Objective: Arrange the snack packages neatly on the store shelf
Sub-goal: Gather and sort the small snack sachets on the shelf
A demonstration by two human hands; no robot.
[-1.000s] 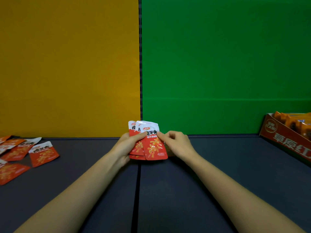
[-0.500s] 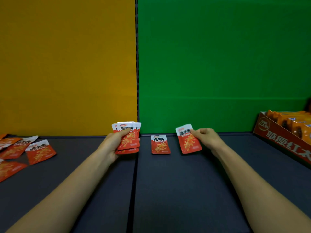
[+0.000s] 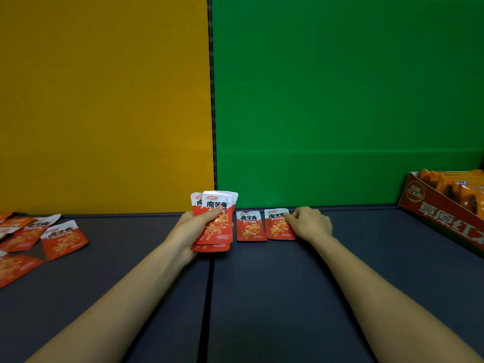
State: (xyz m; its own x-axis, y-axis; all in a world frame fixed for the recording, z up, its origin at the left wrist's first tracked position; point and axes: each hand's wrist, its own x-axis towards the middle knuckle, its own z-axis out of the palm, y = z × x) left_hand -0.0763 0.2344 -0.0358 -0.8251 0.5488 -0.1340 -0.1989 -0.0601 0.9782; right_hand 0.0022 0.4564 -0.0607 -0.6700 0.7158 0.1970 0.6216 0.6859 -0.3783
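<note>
Packets going down on the shelf (image 3: 262, 297).
Centre-frame, left hand (image 3: 190, 233) fingers clasp a packet stack (image 3: 216, 224); right hand (image 3: 311, 224) curled fingers pinch the right packet (image 3: 277, 229) of 2 lying flat.

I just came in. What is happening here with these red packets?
A person is laying red snack packets in a row on the dark shelf. The left hand holds a small stack of packets upright. The right hand pinches the right edge of the second packet, which lies flat beside the first packet. Loose packets lie scattered at the left, and a box of orange snacks stands at the right.
</note>
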